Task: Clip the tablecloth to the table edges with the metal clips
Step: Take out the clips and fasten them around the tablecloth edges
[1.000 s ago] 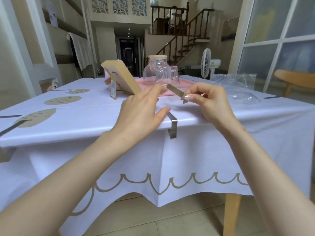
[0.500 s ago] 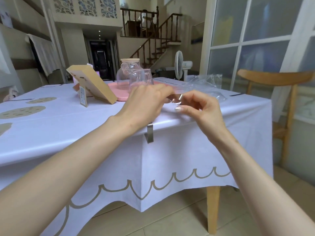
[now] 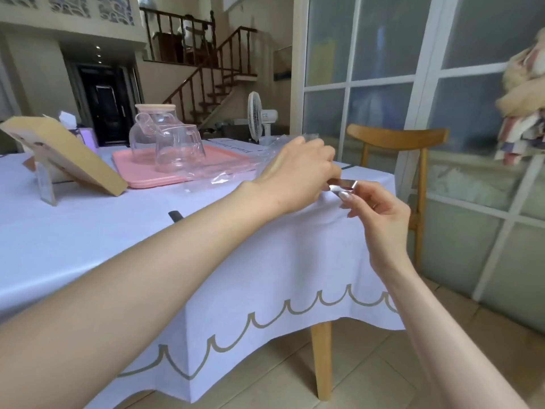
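The metal clip (image 3: 343, 184) sits between the two hands, just above the tablecloth (image 3: 265, 261) where it folds over the table edge near the right corner. The left hand (image 3: 298, 169) comes from above with curled fingers closed on the clip's near end. The right hand (image 3: 380, 211) pinches the other end between thumb and forefinger from below. The shiny strip lies roughly level. Whether it touches the cloth cannot be told. Behind the left hand lie a crumpled plastic bag (image 3: 224, 175) and a pink tray (image 3: 141, 172) carrying a glass pitcher (image 3: 153, 134).
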